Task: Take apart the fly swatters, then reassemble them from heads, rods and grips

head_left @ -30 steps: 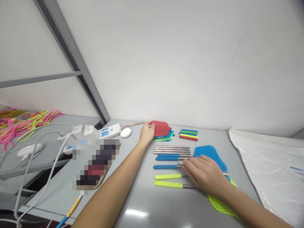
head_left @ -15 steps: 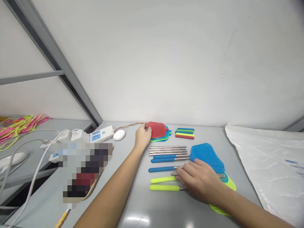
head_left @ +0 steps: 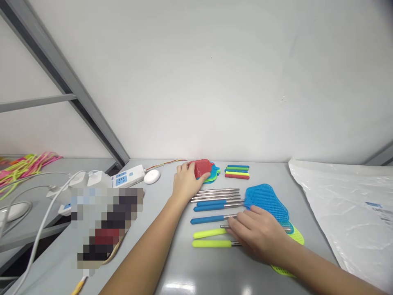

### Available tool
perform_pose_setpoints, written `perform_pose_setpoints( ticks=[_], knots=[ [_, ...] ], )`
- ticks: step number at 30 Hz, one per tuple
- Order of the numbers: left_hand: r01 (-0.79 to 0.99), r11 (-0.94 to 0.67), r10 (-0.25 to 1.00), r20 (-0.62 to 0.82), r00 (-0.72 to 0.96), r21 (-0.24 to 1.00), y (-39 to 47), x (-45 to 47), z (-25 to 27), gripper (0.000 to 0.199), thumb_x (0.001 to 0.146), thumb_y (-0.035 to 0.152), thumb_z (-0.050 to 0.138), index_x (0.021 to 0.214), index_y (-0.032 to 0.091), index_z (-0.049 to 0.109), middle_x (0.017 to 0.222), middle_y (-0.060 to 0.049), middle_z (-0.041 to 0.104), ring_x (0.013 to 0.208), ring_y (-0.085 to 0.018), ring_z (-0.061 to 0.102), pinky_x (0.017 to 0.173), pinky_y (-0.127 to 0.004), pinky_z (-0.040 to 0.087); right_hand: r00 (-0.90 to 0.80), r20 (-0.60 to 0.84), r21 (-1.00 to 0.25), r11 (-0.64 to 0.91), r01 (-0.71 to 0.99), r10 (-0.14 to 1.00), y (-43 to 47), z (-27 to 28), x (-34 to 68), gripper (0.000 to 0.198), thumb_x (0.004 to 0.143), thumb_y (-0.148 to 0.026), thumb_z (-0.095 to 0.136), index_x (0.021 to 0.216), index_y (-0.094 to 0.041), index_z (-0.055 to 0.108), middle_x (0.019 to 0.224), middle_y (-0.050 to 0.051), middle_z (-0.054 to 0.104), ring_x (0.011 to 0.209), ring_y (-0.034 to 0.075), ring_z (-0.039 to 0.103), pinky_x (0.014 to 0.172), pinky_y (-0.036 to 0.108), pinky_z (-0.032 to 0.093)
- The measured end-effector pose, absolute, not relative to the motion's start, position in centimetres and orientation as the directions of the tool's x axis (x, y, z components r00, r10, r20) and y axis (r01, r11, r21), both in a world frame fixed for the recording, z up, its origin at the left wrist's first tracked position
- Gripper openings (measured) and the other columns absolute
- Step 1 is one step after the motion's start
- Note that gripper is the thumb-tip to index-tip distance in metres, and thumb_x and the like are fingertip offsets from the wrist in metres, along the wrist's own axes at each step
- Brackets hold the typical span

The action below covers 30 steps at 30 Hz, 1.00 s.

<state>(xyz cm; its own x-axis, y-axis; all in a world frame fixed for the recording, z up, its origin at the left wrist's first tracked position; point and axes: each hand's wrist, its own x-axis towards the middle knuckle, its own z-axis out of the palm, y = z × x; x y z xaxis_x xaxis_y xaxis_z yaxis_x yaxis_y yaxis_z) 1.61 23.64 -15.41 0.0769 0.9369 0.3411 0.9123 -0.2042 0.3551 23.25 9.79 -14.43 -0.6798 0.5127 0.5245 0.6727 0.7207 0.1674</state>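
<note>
My left hand point(head_left: 186, 180) lies over the left part of a stack of fly swatter heads, its thumb spread away from the fingers. A red swatter head point(head_left: 203, 167) is on top, with blue and green-yellow ones showing under it. My right hand point(head_left: 258, 231) is closed on a thin metal rod point(head_left: 224, 226), whose ends stick out on both sides. Beneath that hand lie swatters with yellow handles point(head_left: 211, 243) and one with a blue handle point(head_left: 207, 220). A blue swatter head point(head_left: 266, 200) lies just beyond it, and a yellow head point(head_left: 297, 235) is partly covered.
Several metal rods point(head_left: 216, 192) lie beside more blue-handled swatters. Loose coloured handles point(head_left: 237, 173) are lined up near the wall. A white plastic bag point(head_left: 344, 205) covers the right side. At left are a power strip point(head_left: 129, 176), a round white device point(head_left: 152, 176), cables and a blurred-out item.
My left hand has shifted from the left edge of the swatter-head stack to over it, its thumb now spread to the right. My right hand stays on the rod. The view has moved slightly.
</note>
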Motion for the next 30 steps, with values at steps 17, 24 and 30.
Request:
perform_pose_setpoints(
  ticks=[17, 24, 30],
  knots=[
    [0.884, -0.377, 0.915, 0.260, 0.309, 0.277, 23.9, 1.7, -15.8, 0.051, 0.083, 0.056, 0.051, 0.126, 0.029, 0.054, 0.139, -0.010, 0.048, 0.126, -0.029, 0.041, 0.104, -0.053, 0.024, -0.670, 0.521, 0.138, 0.723, 0.677, 0.528, 9.8, -14.6, 23.1, 0.018, 0.093, -0.026, 0.046, 0.084, -0.018, 0.059, 0.061, -0.002, 0.053, 0.055, 0.012, 0.045, 0.058, 0.032, 0.022],
    [0.870, -0.394, 0.900, 0.318, 0.299, 0.296, 23.5, 1.8, -15.0, 0.046, 0.086, 0.055, 0.049, 0.123, 0.028, 0.056, 0.136, -0.008, 0.051, 0.124, -0.029, 0.043, 0.103, -0.050, 0.025, -0.675, 0.521, 0.146, 0.724, 0.674, 0.523, 9.8, -14.5, 23.1, 0.017, 0.093, -0.025, 0.047, 0.084, -0.018, 0.058, 0.061, -0.002, 0.052, 0.055, 0.012, 0.043, 0.058, 0.032, 0.022],
    [0.722, -0.587, 0.785, 0.474, 0.398, 0.365, 21.9, 3.2, -12.8, 0.031, 0.095, 0.039, 0.038, 0.104, 0.023, 0.063, 0.111, -0.004, 0.065, 0.107, -0.021, 0.053, 0.098, -0.040, 0.035, -0.685, 0.562, 0.207, 0.723, 0.659, 0.464, 9.9, -13.8, 24.2, 0.011, 0.091, -0.021, 0.050, 0.093, -0.017, 0.059, 0.061, -0.002, 0.051, 0.055, 0.012, 0.042, 0.056, 0.031, 0.021]
  ],
)
